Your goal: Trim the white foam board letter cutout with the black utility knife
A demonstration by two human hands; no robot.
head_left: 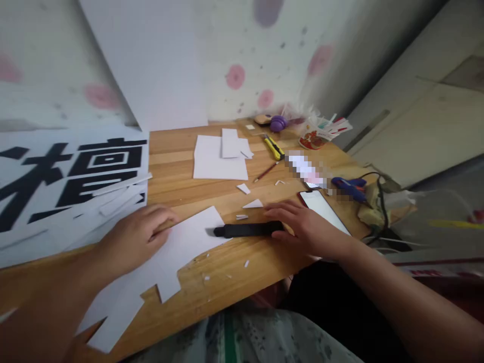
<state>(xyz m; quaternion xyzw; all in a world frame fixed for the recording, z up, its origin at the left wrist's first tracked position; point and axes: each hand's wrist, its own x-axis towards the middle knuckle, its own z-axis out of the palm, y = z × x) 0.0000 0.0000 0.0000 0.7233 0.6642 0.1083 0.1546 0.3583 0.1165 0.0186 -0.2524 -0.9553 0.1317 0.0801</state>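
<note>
A white cut-out board (200, 227) with notched edges lies on the wooden table (170, 156). My left hand (132, 237) rests on this board with its fingers curled together; whether something is pinched in them is hidden. Beside the board's right end, a black cylindrical tool (247, 230) lies crosswise, its narrow tip over the board. The fingers of my right hand (298, 227) are around the tool's right end. Small white scraps (252, 203) are just behind the tool.
White sheets (212, 159), a yellow cutter (274, 147) and a pencil (265, 172) lie farther back. At right are a phone (325, 209), a blue glue gun (350, 189) and a cup (313, 138). A sheet with large black characters (75, 176) covers the left side.
</note>
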